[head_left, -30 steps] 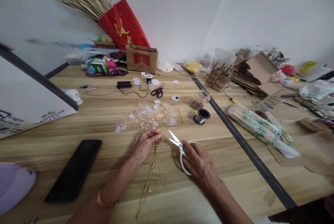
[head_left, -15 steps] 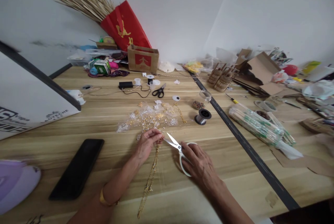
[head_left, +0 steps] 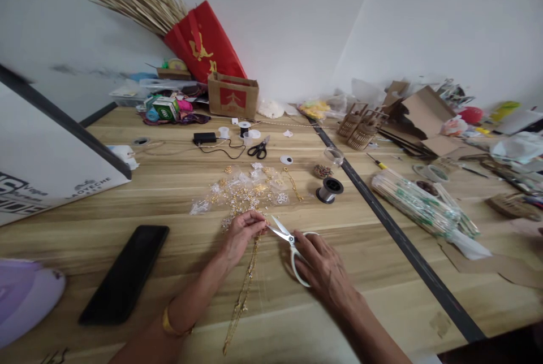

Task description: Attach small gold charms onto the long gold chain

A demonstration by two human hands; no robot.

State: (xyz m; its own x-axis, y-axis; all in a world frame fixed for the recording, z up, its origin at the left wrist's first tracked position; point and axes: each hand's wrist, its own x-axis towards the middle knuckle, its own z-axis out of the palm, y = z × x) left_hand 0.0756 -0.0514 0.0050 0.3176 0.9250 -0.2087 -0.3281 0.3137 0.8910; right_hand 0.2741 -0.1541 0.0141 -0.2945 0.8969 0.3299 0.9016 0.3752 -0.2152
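Note:
My left hand (head_left: 238, 234) pinches the top end of a long gold chain (head_left: 242, 295) that trails down the wooden table toward me. My right hand (head_left: 323, 268) is closed on the white handles of a pair of scissors (head_left: 287, 239). Their blades are apart, with the tips right beside my left fingertips and the chain's end. Just beyond my hands lies a scatter of small gold and white ornaments in clear bags (head_left: 245, 191).
A black phone (head_left: 125, 272) lies at the left, a purple object (head_left: 25, 296) at the far left. A wire spool (head_left: 329, 189), black scissors (head_left: 257, 149), a red bag (head_left: 204, 44), a bundle of sticks (head_left: 419, 206) and cardboard clutter (head_left: 419, 109) stand farther back and right.
My right hand has slid the scissors leftward until the blade tips reach the chain end at my left fingers. My left hand has barely moved.

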